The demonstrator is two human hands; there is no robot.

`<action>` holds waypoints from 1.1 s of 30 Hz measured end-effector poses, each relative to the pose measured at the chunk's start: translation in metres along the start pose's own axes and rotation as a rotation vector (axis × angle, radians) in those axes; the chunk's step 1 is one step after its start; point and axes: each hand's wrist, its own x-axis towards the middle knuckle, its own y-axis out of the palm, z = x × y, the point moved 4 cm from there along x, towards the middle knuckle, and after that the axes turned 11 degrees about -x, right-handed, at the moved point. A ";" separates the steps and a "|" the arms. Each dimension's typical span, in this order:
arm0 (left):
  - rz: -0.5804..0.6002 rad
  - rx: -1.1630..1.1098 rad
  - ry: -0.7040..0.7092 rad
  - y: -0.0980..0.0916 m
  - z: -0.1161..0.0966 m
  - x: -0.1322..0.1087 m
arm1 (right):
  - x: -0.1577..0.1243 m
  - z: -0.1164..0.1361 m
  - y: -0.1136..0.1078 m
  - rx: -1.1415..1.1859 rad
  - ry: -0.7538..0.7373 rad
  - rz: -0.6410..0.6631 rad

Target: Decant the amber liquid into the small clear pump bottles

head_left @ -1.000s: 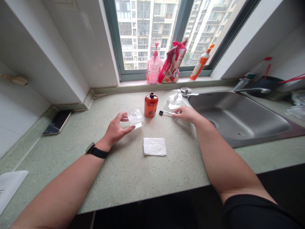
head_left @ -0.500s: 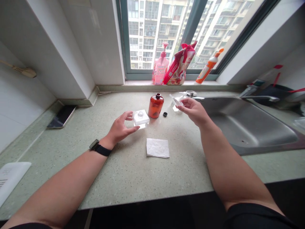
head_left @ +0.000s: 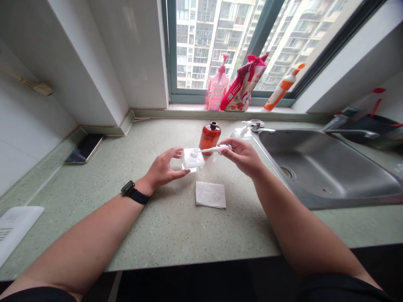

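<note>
My left hand grips a small clear square container, lifted a little above the speckled green counter and tilted toward me. My right hand pinches a thin white dropper-like tube, its tip pointing left at the container's top. Just behind them stands an amber bottle with its neck uncapped. A folded white tissue lies on the counter below both hands.
A steel sink with tap fills the right side. On the window sill stand a pink pump bottle, a red pouch and an orange bottle. A phone lies far left; a white pad sits at the near left edge.
My right hand picked the white tube off the counter, raised it, then brought it left to the container. My left hand lifted and tilted the clear container.
</note>
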 end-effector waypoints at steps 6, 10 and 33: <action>0.028 0.039 0.074 0.002 -0.005 0.000 | -0.003 0.005 0.000 -0.137 -0.045 0.013; 0.050 0.060 0.094 0.006 -0.009 -0.001 | -0.005 0.013 0.001 -0.170 -0.075 0.003; 0.057 -0.020 0.078 0.016 -0.020 -0.003 | -0.016 0.013 0.046 0.011 -0.135 0.059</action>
